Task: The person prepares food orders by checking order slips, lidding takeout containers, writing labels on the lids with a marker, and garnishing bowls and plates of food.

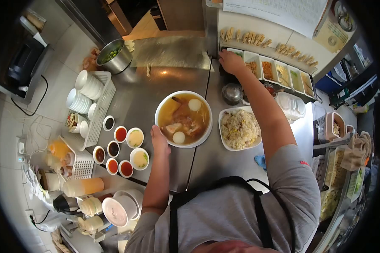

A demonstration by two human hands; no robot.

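Observation:
A white bowl of brown soup (pixel 183 119) with meat and pale round pieces stands on the steel counter. At its lower left rim rests my left hand (pixel 159 141), its fingers against the bowl's side. Out at the upper right, my right hand (pixel 231 62) reaches over the left end of a row of topping trays (pixel 267 71); its fingertips are over the leftmost tray with green bits, and what they hold, if anything, is hidden. Right of the soup sits a square white dish of fried rice (pixel 240 128). A round metal lidded jar (pixel 232 93) stands below my right hand.
Several small sauce cups (pixel 120 134) lie left of the bowl, beside a white basket (pixel 102 109) of stacked cups. A steel pot (pixel 114 56) with green fruit stands at the back left. Clear plastic containers (pixel 290 105) are at the right. Clothespins (pixel 253 39) line the wall.

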